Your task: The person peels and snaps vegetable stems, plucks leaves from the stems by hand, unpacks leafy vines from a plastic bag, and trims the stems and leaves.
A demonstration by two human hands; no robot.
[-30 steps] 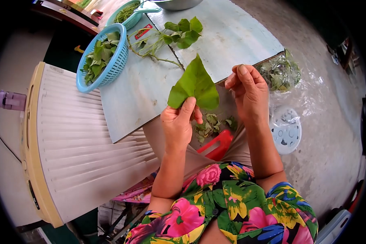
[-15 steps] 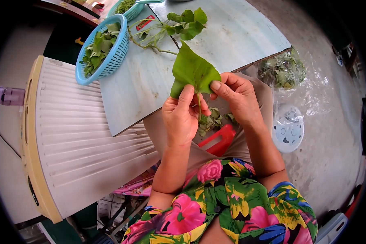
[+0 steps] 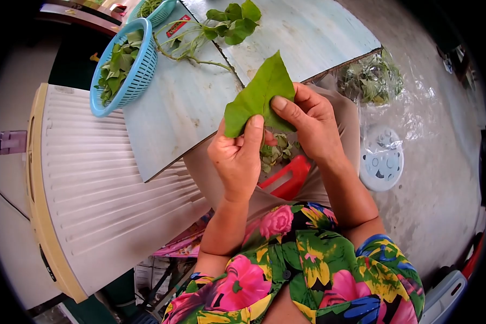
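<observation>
A broad green leaf (image 3: 264,89) is stretched between both hands above my lap, near the table's front edge. My left hand (image 3: 240,154) pinches its lower left part, thumb on top and fingers curled beneath. My right hand (image 3: 313,119) grips the right side of the same leaf between thumb and fingers. Most of the leaf's stalk is hidden behind my left fingers. Beyond it on the table lies a leafy vine stem (image 3: 200,62) with several green leaves at its far end.
A blue basket (image 3: 148,65) of leaves stands at the table's (image 3: 302,40) left, with a teal basket (image 3: 159,16) behind. Below my hands are loose leaves (image 3: 275,154) and a red plastic piece (image 3: 286,181). A plastic bag of leaves (image 3: 372,81) and a white stool (image 3: 382,164) are at right.
My right thumb has moved farther onto the leaf, up and to the left. The leaf has turned and its stalk is now mostly hidden. The view has shifted slightly.
</observation>
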